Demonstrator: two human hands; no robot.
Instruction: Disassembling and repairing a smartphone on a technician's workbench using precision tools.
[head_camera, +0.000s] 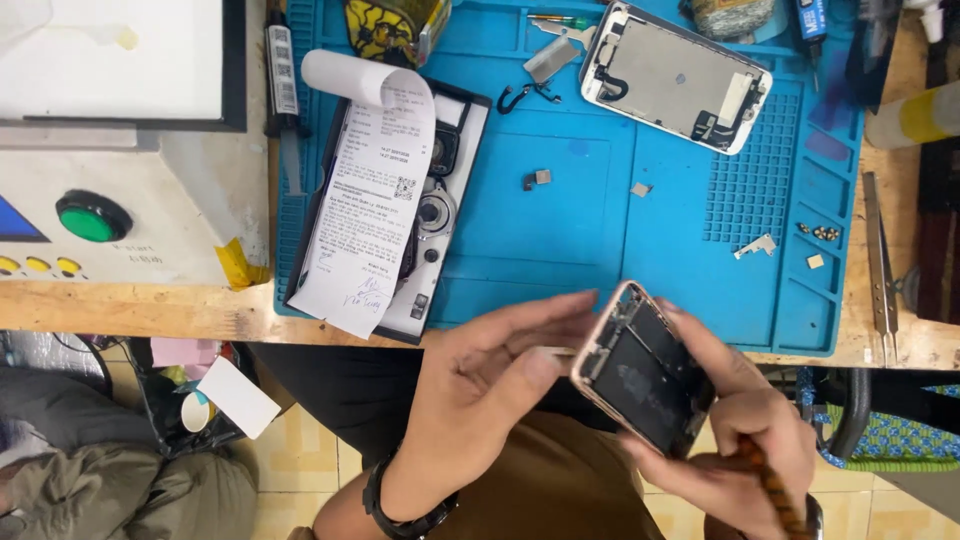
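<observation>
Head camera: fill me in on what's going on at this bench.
A person holds an opened phone body over the bench edge. The left hand steadies its top end, and the right hand grips its lower side along with a brown-handled tool. On the blue work mat lie a detached screen panel, small metal parts, and another device under a paper receipt. Tweezers rest on the wood to the right.

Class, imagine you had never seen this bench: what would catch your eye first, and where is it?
The opened phone body held at bottom centre by the left hand and right hand. Behind it the bright blue work mat carries a detached screen panel at top and a long paper receipt on its left.
</observation>
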